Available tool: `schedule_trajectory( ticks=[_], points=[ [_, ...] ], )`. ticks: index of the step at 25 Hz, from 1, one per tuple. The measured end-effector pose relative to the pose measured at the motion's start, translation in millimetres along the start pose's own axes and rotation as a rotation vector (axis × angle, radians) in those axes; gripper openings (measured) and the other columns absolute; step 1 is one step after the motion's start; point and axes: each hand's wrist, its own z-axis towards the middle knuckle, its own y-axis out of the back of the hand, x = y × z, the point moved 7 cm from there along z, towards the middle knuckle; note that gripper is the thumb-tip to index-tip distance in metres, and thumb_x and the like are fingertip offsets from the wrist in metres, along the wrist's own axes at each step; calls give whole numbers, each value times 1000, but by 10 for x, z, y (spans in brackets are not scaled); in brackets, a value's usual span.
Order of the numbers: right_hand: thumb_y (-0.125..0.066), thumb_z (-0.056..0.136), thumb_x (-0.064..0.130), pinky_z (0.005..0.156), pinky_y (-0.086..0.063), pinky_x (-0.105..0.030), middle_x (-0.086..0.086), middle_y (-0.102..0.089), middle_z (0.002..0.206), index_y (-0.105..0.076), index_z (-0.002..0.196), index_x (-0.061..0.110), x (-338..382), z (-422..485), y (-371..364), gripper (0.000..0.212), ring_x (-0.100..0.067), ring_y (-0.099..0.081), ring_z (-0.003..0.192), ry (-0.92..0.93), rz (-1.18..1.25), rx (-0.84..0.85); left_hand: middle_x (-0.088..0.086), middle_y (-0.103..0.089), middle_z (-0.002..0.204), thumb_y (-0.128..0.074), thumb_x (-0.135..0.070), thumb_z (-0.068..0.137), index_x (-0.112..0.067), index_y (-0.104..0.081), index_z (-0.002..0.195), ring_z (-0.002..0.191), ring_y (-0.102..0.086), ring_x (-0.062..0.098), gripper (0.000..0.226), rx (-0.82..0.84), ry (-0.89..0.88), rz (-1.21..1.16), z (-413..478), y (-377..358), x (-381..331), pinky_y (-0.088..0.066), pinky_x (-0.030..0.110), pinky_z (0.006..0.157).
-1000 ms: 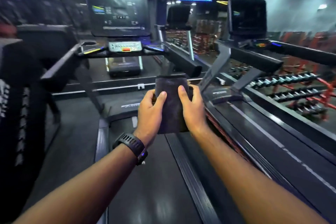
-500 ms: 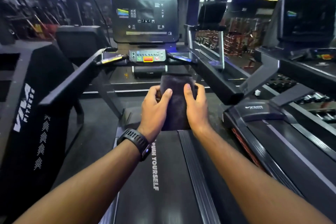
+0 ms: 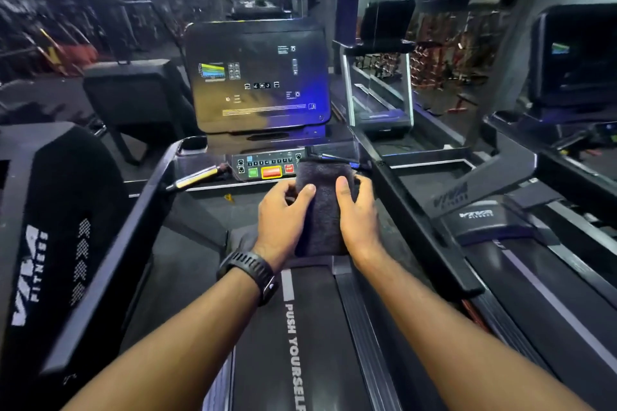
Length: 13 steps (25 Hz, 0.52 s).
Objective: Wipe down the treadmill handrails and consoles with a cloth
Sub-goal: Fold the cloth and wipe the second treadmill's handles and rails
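Black handrails [image 3: 147,203] flank the belt [image 3: 260,344], leaving an open lane ahead to the console [image 3: 260,77]. My left hand [image 3: 283,213] and right hand [image 3: 357,213] grip a folded, dark grey, fuzzy cloth [image 3: 325,210] between them, fingers [image 3: 309,192] curled round its edges, just before the button panel [image 3: 267,167].

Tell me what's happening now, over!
Both gripping folded dark cloth: left hand, right hand. Cloth held up before console, handrails untouched. Nothing blocking.
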Motion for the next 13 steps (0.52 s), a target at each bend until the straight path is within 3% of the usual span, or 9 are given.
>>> schedule_trajectory(
  ticks=[5, 9, 13],
  points=[
    [-52, 102, 40, 85, -36, -25, 3, -62, 112, -54, 127, 17, -339, 1037, -218, 34, -19, -56, 110, -3, -5, -20, -4, -72, 87, -58, -55, 78, -21, -69, 92, 84, -67, 17, 38, 7, -21, 68, 907, -489, 302, -54, 45, 83],
    [-52, 101, 43, 89, -39, -30, -2, -65, 122, -51, 129, 19, -821, 1951, -543, 37, -22, -57, 114, -14, -13, -12, -8, -69, 91, -66, -30, 91, -16, -67, 108, 77, -60, -2, 22, -18, -21, 133, 1704, -891, 636, -50, 28, 80],
    [-52, 101, 43, 94, -40, -33, -5, -62, 129, -49, 132, 18, -1249, 2785, -906, 40, -25, -54, 117, -97, -51, 22, -1, -71, 99, -64, -31, 92, -14, -67, 107, 89, -65, 16, 22, 26, 60, 294, 2586, -1201, 1056, -52, 35, 86]
  ],
)
